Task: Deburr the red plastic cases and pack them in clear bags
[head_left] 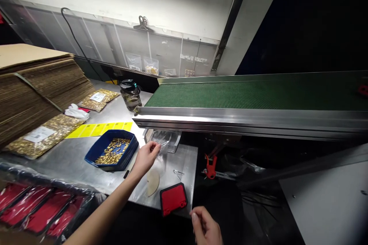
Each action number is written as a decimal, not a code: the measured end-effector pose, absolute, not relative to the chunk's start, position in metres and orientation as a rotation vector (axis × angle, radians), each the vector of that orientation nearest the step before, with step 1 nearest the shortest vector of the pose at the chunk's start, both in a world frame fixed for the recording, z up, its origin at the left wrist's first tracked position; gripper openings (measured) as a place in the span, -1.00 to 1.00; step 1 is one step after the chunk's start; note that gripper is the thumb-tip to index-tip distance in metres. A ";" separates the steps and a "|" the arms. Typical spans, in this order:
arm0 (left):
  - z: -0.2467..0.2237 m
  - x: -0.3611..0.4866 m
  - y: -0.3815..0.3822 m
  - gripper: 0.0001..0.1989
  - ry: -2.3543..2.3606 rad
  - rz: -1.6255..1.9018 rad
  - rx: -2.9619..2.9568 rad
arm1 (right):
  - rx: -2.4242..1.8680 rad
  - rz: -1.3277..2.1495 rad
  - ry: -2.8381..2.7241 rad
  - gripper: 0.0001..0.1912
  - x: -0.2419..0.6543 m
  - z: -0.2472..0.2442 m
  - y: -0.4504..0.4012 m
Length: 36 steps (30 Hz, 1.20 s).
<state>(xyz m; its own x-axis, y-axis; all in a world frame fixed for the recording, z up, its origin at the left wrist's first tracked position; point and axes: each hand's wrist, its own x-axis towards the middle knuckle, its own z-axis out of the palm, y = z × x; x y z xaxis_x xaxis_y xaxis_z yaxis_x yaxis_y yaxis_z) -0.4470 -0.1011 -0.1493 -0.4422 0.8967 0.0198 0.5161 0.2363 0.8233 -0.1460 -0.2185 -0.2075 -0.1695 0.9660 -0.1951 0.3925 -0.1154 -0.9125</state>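
Observation:
My left hand (146, 157) is closed in a pinch over the metal table, its fingertips on a clear plastic bag (164, 138) at a grey tray (176, 146). Just left of it stands a blue bin (93, 152) with small gold-coloured metal pieces (112, 152). My right hand (206, 226) is low, off the table's front corner, fingers curled and thumb against them. What it may hold is too small to make out. Between the hands lies a red and black case (173, 199). A beige rounded piece (153, 182) and a small wire item (178, 173) lie nearby.
A green conveyor belt (212, 95) with a metal side rail runs rightward. On the left are stacked cardboard (37, 84), bags of gold pieces (48, 136), yellow labels (97, 129) and a dark jar (130, 95). Red cases (37, 206) fill a lined box. An orange clamp (211, 166) sits under the belt.

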 end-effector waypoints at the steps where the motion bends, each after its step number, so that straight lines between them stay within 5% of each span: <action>1: -0.146 -0.436 -0.112 -0.65 2.011 1.142 1.279 | -1.456 1.310 -1.579 -0.49 -0.156 -0.189 -0.211; 3: -0.140 -0.408 -0.131 -0.63 1.932 1.225 1.259 | -1.311 1.419 -1.593 -0.55 -0.177 -0.157 -0.195; 6: -0.137 -0.366 -0.155 -0.67 1.837 1.305 1.239 | -1.187 1.514 -1.521 -0.37 -0.204 -0.131 -0.173; 10: -0.139 -0.331 -0.176 -0.71 1.637 1.296 1.221 | -1.239 1.498 -1.320 -0.55 -0.209 -0.134 -0.158; 16: -0.142 -0.321 -0.195 -0.76 1.237 1.042 1.313 | -1.305 1.618 -1.200 -0.47 -0.166 -0.151 -0.164; 20: -0.137 -0.328 -0.196 -0.82 1.346 0.914 1.434 | -1.412 1.580 -1.469 -0.50 -0.144 -0.143 -0.169; 25: -0.136 -0.331 -0.196 -0.87 1.505 1.002 1.592 | -1.595 1.080 -1.960 -0.63 -0.138 -0.125 -0.178; 32: -0.158 -0.302 -0.201 -0.73 1.286 1.033 1.121 | -1.541 1.547 -1.624 -0.61 -0.142 -0.127 -0.186; 36: -0.162 -0.317 -0.189 -0.82 1.735 1.236 1.189 | -1.939 1.073 -1.949 -0.76 -0.140 -0.135 -0.191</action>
